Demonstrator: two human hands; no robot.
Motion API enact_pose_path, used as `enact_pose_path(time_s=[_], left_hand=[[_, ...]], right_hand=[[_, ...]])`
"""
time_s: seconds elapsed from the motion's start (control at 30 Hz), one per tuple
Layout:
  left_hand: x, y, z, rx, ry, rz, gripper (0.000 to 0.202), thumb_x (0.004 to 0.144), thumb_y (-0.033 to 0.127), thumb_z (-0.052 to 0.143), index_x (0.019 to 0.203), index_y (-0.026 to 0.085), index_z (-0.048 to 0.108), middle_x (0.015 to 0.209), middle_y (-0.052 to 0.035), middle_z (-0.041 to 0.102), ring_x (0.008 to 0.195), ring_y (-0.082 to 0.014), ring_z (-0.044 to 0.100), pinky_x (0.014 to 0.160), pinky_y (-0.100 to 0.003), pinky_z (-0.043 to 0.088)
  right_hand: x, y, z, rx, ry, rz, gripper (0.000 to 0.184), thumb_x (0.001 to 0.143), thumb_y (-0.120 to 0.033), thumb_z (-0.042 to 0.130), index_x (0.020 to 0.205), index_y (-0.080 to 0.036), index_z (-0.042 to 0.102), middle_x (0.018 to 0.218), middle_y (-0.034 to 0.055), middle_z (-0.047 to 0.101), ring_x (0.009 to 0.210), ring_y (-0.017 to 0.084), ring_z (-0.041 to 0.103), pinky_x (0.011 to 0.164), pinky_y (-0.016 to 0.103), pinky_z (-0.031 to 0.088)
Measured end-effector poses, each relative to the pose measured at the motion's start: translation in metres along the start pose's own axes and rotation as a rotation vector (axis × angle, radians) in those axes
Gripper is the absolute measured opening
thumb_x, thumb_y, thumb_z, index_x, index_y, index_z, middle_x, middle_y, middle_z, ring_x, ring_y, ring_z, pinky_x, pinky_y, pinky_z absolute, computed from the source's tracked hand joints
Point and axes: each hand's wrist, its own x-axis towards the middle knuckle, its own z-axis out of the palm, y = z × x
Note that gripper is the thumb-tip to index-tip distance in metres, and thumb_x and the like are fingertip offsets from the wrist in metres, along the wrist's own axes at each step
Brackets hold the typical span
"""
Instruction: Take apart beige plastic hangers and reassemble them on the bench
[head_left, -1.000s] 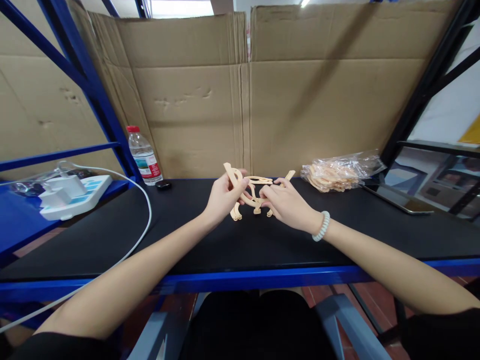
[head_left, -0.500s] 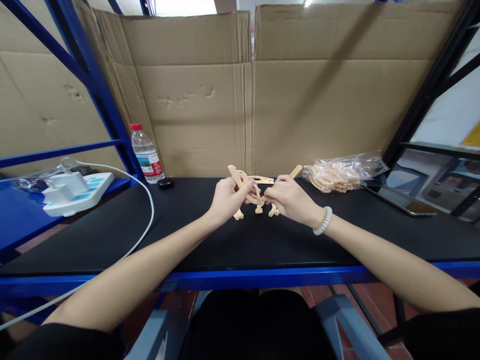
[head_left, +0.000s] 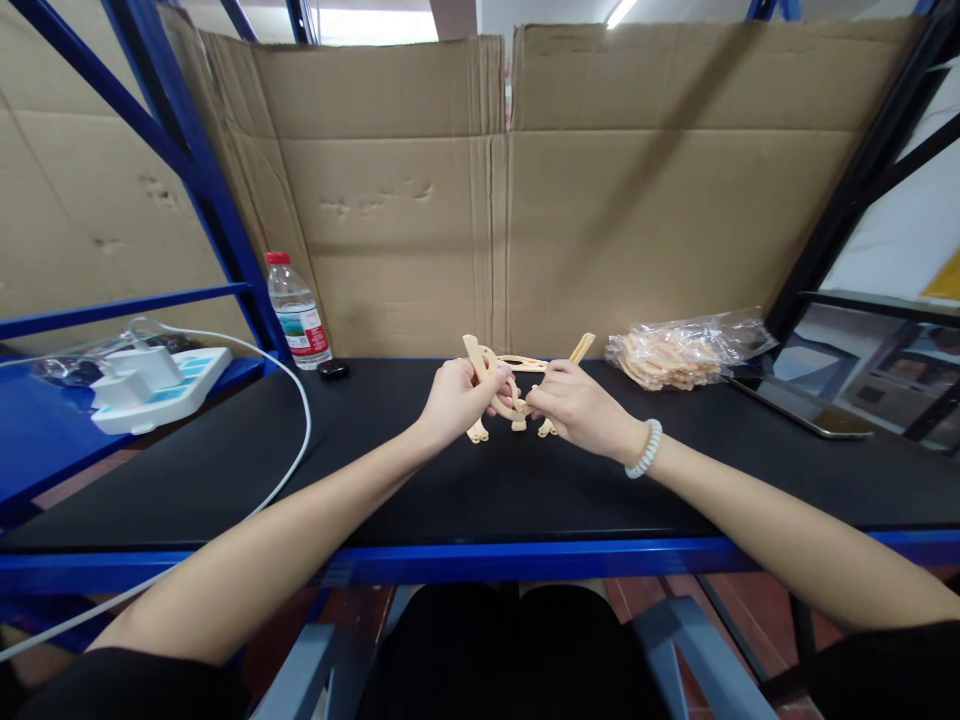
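A pale wooden cut-out model [head_left: 516, 378], made of thin curved pieces with small feet, is held just above the black table top [head_left: 480, 480] near its middle. My left hand [head_left: 452, 402] is closed on the model's left end, where a curved piece sticks up. My right hand [head_left: 576, 408], with a white bead bracelet on its wrist, is closed on the model's right end; a straight strip pokes out above its fingers. Both hands' fingertips meet at the model's middle, hiding the joint there.
A clear bag of more wooden pieces [head_left: 679, 350] lies at the back right beside a tablet [head_left: 806, 405]. A water bottle [head_left: 295, 312] and a small black object [head_left: 331, 369] stand back left. A white power strip [head_left: 150, 385] with cable sits on the blue shelf. Cardboard walls stand behind.
Both hands have stayed closed on the wooden model and shifted slightly; the model has lowered a little toward the table. The camera view has tilted a bit.
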Motion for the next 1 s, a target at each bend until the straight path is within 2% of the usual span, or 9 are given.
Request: enact_pose_path(time_s=[0.2,0.37,0.43,0.57,0.67,0.73,0.87,1.0], left_hand=[[0.0,-0.001,-0.001,0.058,-0.059,-0.046,0.028,0.086,0.03,0.055,0.071,0.01,0.066,0.064,-0.0086,0.07,0.056,-0.0155,0.068,0.048,-0.02,0.052],[0.006,-0.001,-0.007,-0.04,-0.086,-0.136,0.023,0.086,0.025,0.056,0.073,0.009,0.065,0.062,-0.0078,0.068,0.051,-0.0131,0.065,0.043,-0.017,0.046],[0.009,-0.001,-0.012,-0.094,-0.061,-0.173,0.021,0.085,0.023,0.057,0.072,0.008,0.064,0.061,-0.0075,0.068,0.05,-0.0118,0.063,0.042,-0.016,0.043],[0.015,-0.003,-0.02,-0.165,0.057,-0.191,0.024,0.085,0.021,0.057,0.066,0.008,0.063,0.061,-0.0077,0.067,0.051,-0.0099,0.062,0.043,-0.015,0.04],[0.016,-0.004,-0.022,-0.204,0.074,-0.216,0.024,0.086,0.023,0.056,0.068,0.008,0.063,0.064,-0.0091,0.069,0.053,-0.0107,0.063,0.044,-0.016,0.039],[0.016,-0.005,-0.022,-0.22,0.063,-0.235,0.024,0.086,0.023,0.056,0.069,0.008,0.063,0.067,-0.0099,0.069,0.055,-0.0113,0.064,0.045,-0.016,0.039],[0.016,-0.005,-0.023,-0.252,0.077,-0.25,0.022,0.086,0.025,0.057,0.073,0.008,0.063,0.071,-0.0099,0.07,0.058,-0.012,0.066,0.046,-0.016,0.039],[0.016,-0.002,-0.023,-0.26,0.104,-0.272,0.02,0.086,0.024,0.057,0.075,0.009,0.063,0.065,-0.0072,0.069,0.056,-0.0112,0.065,0.047,-0.016,0.04]], right_hand=[[0.0,-0.002,0.002,-0.02,0.023,-0.06,0.025,0.086,-0.005,0.039,0.072,-0.018,0.055,0.063,0.0026,0.054,0.067,0.017,0.047,0.087,0.037,0.042],[0.001,-0.006,-0.001,-0.044,0.041,-0.082,0.031,0.089,-0.004,0.032,0.07,-0.019,0.052,0.062,0.0021,0.052,0.065,0.017,0.045,0.083,0.036,0.043],[0.001,-0.003,-0.003,-0.004,0.071,-0.032,0.029,0.09,-0.006,0.033,0.072,-0.019,0.051,0.064,0.0023,0.053,0.066,0.017,0.046,0.084,0.036,0.043],[-0.002,0.011,-0.009,0.148,0.139,0.17,0.017,0.091,-0.011,0.043,0.077,-0.02,0.047,0.071,0.0017,0.059,0.068,0.015,0.051,0.084,0.036,0.043],[-0.005,0.024,-0.015,0.237,0.076,0.312,0.007,0.088,-0.015,0.051,0.086,-0.021,0.047,0.079,0.0032,0.062,0.077,0.018,0.056,0.083,0.037,0.044],[-0.006,0.031,-0.017,0.286,-0.002,0.357,0.009,0.087,-0.017,0.053,0.094,-0.021,0.048,0.086,0.0049,0.063,0.084,0.019,0.058,0.083,0.038,0.045],[-0.008,0.035,-0.013,0.353,-0.148,0.288,0.007,0.088,-0.015,0.051,0.091,-0.02,0.054,0.087,0.0049,0.064,0.086,0.019,0.059,0.086,0.039,0.044],[-0.007,0.027,-0.001,0.559,-0.229,0.247,0.01,0.088,-0.014,0.05,0.091,-0.019,0.058,0.084,0.0033,0.067,0.079,0.016,0.062,0.073,0.029,0.048]])
